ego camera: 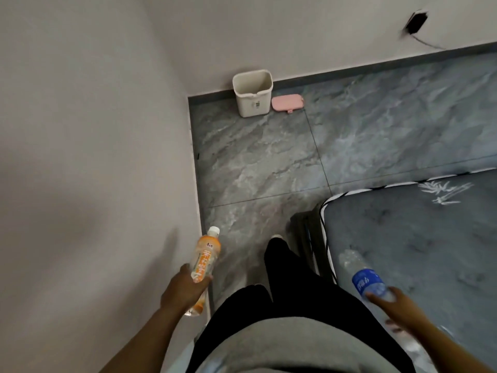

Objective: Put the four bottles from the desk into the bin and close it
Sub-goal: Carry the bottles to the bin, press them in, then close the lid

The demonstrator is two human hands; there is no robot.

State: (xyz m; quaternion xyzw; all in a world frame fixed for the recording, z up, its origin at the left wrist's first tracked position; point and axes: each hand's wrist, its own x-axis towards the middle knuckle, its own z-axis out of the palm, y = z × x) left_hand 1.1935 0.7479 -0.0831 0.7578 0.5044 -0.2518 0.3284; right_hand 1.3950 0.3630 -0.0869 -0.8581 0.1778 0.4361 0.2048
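Orange-labelled bottle (205, 261) and blue-labelled bottle (363, 277) held; white bin (252, 95) open.

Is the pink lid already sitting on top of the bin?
No, the pink lid lies flat on the floor beside the open bin.

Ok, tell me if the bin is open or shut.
Open. The bin stands upright against the wall with its inside showing, and the pink lid lies flat on the floor beside it.

I am seeing open grey floor (269, 157) running up mid-frame to the bin (252, 94), its mouth standing uncovered; the pink lid (287, 102) is lying just right. The wall (94, 130) is crowding the left, the mattress (416, 238) blocking lower right.
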